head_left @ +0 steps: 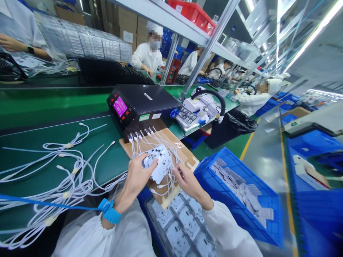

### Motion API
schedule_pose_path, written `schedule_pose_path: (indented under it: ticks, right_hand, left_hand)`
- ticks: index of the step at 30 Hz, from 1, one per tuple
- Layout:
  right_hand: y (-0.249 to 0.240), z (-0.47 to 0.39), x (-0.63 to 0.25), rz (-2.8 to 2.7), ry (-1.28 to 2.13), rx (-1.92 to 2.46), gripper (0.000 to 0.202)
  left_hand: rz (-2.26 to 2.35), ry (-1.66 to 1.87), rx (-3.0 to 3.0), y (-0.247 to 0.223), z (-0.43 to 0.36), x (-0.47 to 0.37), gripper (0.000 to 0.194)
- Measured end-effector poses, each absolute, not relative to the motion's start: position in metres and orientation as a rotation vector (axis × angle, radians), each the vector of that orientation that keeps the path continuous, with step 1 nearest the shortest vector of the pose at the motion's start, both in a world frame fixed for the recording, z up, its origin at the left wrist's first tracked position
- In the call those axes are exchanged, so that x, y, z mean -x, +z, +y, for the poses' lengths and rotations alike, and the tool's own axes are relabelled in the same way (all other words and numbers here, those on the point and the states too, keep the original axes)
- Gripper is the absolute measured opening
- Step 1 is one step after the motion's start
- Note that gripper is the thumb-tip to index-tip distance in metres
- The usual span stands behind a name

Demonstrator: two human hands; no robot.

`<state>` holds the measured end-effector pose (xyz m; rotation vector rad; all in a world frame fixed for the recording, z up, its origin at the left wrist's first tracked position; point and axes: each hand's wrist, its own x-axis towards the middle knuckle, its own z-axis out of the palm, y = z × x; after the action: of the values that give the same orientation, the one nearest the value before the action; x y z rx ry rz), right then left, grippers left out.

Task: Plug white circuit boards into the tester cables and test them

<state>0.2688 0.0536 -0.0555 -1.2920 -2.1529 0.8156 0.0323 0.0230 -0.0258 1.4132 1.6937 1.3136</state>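
My left hand (138, 176) grips a small stack of white circuit boards (161, 165), thumb on top, above a brown cardboard sheet (184, 151). A blue wrist strap (110, 211) circles my left wrist. Just right of the boards, my right hand (186, 180) has its fingers curled in by the white cables (171, 175); what they pinch, if anything, is too small to make out. Those cables run from the front of a black test box (146, 103) with a lit pink screen (120, 106). Below my hands is a tray (167, 228) of more white boards.
Bundled white cables (75, 171) lie across the green bench (107, 132) at left. A blue crate (238, 210) with white boards stands at right. A metal post (206, 50) and a bent black hose (221, 100) rise behind. Co-workers in white sit farther back.
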Motion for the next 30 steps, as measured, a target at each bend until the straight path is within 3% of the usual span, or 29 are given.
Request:
schedule_pose_path:
  ticks: [4, 11, 17, 22, 25, 28, 30]
  right_hand:
    - [-0.074, 0.034, -0.259, -2.254, 0.619, 1.212, 0.034]
    - [-0.082, 0.041, -0.241, -2.097, 0.637, 1.271, 0.032]
    - [-0.034, 0.034, -0.258, -2.264, 0.831, 1.211, 0.052]
    - [0.016, -0.025, -0.283, -2.085, 0.996, 1.388, 0.057]
    - [0.008, -0.074, -0.292, -1.723, 1.285, 1.398, 0.064]
    - [-0.034, -0.128, -0.281, -1.282, 1.803, 1.131, 0.079]
    - [-0.071, -0.164, -0.260, -0.965, 1.984, 1.062, 0.076]
  left_hand:
    - [1.721, 1.386, -1.336, -0.020, 0.020, -0.031, 0.037]
    - [1.799, 1.417, -1.255, -0.012, 0.018, -0.015, 0.049]
    - [1.921, 1.364, -1.182, 0.013, -0.006, 0.003, 0.056]
    - [1.866, 0.975, -1.088, 0.027, -0.049, 0.017, 0.072]
    - [1.694, 0.765, -1.192, 0.010, -0.075, 0.024, 0.064]
    - [1.422, 0.538, -1.317, -0.016, -0.099, 0.021, 0.052]
    - [1.288, 0.454, -1.446, -0.031, -0.111, 0.014, 0.046]
